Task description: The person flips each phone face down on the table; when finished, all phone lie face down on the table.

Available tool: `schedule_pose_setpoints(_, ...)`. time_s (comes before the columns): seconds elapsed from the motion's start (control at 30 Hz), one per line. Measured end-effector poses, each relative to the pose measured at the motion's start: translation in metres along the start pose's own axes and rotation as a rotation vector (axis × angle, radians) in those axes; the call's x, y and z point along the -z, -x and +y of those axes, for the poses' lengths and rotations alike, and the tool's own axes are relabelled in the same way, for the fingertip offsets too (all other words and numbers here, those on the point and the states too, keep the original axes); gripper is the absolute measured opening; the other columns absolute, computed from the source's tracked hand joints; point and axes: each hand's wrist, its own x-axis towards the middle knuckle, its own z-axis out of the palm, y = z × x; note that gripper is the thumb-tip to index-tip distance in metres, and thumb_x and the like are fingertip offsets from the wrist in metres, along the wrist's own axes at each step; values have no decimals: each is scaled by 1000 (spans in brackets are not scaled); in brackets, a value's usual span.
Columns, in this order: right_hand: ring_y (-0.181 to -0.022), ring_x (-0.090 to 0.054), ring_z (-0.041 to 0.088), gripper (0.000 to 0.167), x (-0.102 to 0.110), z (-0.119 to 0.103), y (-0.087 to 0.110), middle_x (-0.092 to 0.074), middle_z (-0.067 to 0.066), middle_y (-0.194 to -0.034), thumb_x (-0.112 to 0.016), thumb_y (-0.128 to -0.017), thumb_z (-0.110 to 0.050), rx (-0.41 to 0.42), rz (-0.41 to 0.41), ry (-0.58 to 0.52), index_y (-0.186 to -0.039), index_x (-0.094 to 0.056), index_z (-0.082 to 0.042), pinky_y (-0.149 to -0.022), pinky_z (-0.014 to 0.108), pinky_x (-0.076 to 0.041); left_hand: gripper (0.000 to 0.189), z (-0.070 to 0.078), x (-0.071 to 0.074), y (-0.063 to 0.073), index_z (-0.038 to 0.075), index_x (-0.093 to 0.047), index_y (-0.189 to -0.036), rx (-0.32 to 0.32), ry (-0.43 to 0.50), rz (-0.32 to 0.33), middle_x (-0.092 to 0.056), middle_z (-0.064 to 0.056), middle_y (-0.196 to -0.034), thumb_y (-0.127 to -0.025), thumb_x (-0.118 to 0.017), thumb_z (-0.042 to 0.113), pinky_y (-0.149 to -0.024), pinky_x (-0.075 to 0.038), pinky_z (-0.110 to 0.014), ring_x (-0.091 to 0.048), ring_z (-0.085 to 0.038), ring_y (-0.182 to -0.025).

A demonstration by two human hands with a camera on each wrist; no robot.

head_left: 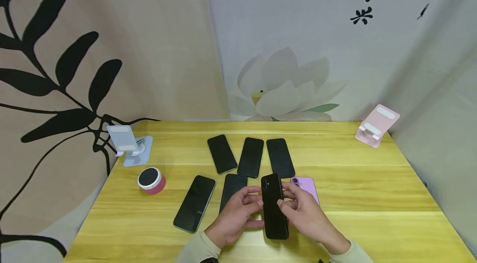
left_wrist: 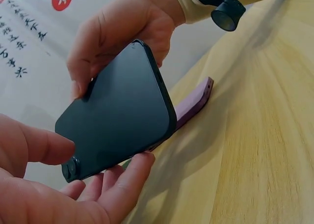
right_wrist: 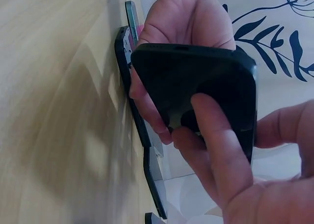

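A black phone (head_left: 274, 217) is held tilted above the table, its dark back with the camera corner facing up in the head view. My right hand (head_left: 305, 215) pinches it by the right side, thumb on the back; in the right wrist view its fingers (right_wrist: 221, 140) lie against the glossy face (right_wrist: 167, 81). On the other side, my left hand (head_left: 236, 213) has its fingers spread and touches the phone's left edge. Beneath the right hand lies a purple phone (head_left: 307, 186), partly covered. Another dark phone (head_left: 232, 186) is partly hidden behind the left hand.
Three dark phones, left (head_left: 222, 154), middle (head_left: 251, 157) and right (head_left: 280, 157), lie in a back row. One more phone (head_left: 194, 203) lies left of my hands. A pale blue stand (head_left: 138, 153), a pink-and-white round item (head_left: 152, 180) and a pink stand (head_left: 377, 126) are farther out.
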Motion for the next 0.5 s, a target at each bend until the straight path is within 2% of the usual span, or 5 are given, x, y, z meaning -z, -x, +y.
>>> schedule_pose_setpoints(0.1, -99, -78, 24, 54, 1, 1, -2, -64, 32, -137, -63, -105, -11, 8, -2, 11, -152, -44, 7, -69, 36, -66, 49, 0, 1, 0, 2, -49, -147, -1, 5, 5, -63, -15, -123, -101, -65, 6, -77, -65, -43, -70, -21, -99)
schedule_pose_setpoints(0.23, -95, -79, 23, 53, 4, 5, -4, -67, 29, -131, -67, -103, -12, 5, 6, 30, -149, -48, 6, -65, 38, -66, 49, 0, 3, 1, 2, -49, -148, -15, -28, 6, -61, -17, -126, -102, -65, 6, -78, -65, -44, -70, -22, -100)
schedule_pose_setpoints(0.33, -88, -79, 21, 54, 6, 8, -5, -69, 25, -123, -69, -102, -12, -13, 17, 47, -149, -49, 5, -58, 41, -65, 51, 1, 5, 1, 2, -48, -150, -28, -70, 14, -59, -18, -129, -103, -66, 8, -80, -65, -45, -68, -22, -102)
schedule_pose_setpoints(0.5, -75, -74, 15, 54, 7, 15, -9, -65, 16, -105, -74, -98, -9, -51, 69, 96, -145, -53, 6, -54, 43, -63, 53, 3, 5, -1, 1, -47, -152, -36, -131, 32, -57, -19, -132, -103, -67, 9, -83, -65, -47, -65, -21, -107)
